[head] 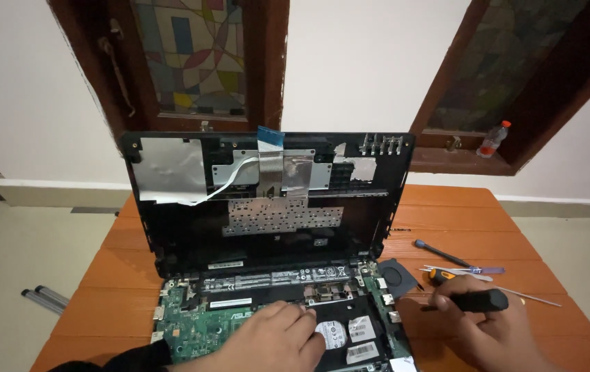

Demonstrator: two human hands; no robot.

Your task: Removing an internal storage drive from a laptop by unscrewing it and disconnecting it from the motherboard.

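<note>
1. Tools lie just beyond the right hand (pixel 491 324): a blue-tipped screwdriver (pixel 441 253), tweezers (pixel 464 272), a thin metal rod (pixel 529 296); the raised keyboard panel (pixel 267 200) stands behind both hands.
2. Right hand is clamped around a black-handled screwdriver (pixel 471 300), beside the opened laptop (pixel 253 303).
3. Left hand (pixel 274 337) rests fingers spread on the green circuit board (pixel 191 324), touching the hard drive (pixel 340 334).
4. Both wrists are cut off below.

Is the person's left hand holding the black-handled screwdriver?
No, the black-handled screwdriver lies in the right hand; the left hand rests on the green laptop circuit board.
</note>
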